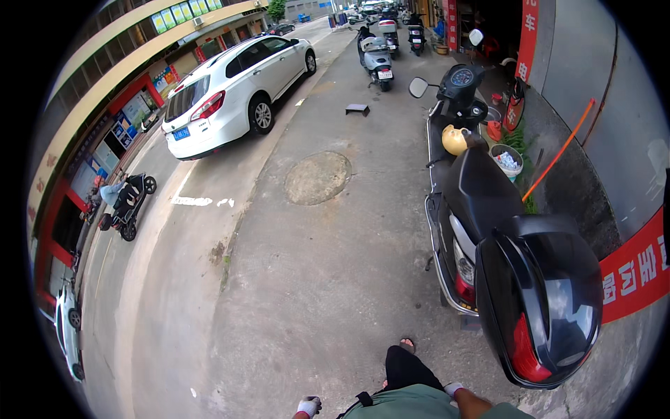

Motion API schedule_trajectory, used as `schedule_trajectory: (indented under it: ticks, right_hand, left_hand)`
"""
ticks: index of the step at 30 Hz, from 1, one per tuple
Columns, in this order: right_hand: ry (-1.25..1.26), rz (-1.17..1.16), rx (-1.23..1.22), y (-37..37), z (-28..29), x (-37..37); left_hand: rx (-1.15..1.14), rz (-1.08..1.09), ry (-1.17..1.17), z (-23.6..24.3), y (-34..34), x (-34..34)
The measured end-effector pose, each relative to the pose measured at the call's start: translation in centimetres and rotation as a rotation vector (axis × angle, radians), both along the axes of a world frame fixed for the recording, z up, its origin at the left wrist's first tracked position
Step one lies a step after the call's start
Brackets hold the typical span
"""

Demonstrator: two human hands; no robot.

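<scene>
My left hand (308, 406), in a pale glove with dark fingertips, hangs low beside my body at the lower edge. Its fingers look curled in; whether anything is inside them is too small to make out. My right hand (453, 388), also in a pale glove, is by my right hip, its fingers hidden. Nearest to it, on the right, stands a parked black scooter (481, 188) with a large glossy black top box (541, 307) at its rear. A yellowish helmet (456, 140) rests ahead of the scooter's seat. Neither hand touches the scooter.
A white car (237, 91) stands at the left roadside, and a rider on a dark scooter (129, 202) is farther left. Ahead are a grey scooter (377, 59), a small dark flat object (357, 109) and a round manhole cover (318, 178). A bucket (507, 162) and orange pole (560, 149) line the right wall.
</scene>
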State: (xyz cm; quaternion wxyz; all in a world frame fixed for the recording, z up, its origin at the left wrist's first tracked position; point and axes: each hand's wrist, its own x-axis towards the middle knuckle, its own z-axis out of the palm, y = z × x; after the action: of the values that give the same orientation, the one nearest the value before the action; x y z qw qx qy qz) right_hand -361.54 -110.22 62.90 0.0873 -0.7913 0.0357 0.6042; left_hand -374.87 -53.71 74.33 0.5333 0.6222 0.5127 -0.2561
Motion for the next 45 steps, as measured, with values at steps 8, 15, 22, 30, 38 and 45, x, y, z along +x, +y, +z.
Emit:
schedule_trajectory:
  ticks: [8,15,22,30,38,45]
  right_hand:
    - [0.151,0.080,0.002,14.1,-4.7,22.1]
    - [-0.402,-0.002,0.094,38.0,-4.5,56.2]
    - [-0.498,-0.136,0.518,64.0,7.1,86.7]
    - [-0.287,-0.071,0.284,68.0,5.5,102.6]
    - [-0.076,-0.801,-0.147,50.6,-6.8,114.7]
    - [0.030,-0.897,-0.005,61.3,-4.1,142.4]
  left_hand:
    - [0.066,-0.029,-0.232,-2.4,12.2,22.1]
    - [0.017,0.385,-0.139,1.5,21.6,34.1]
    - [0.047,-0.076,0.170,-4.1,34.2,48.9]
    - [-0.197,0.082,0.216,-10.9,54.4,82.6]
    - [0.514,-0.235,-0.436,-5.1,75.0,144.4]
    - [0.291,-0.336,-0.470,-2.1,68.2,170.9]
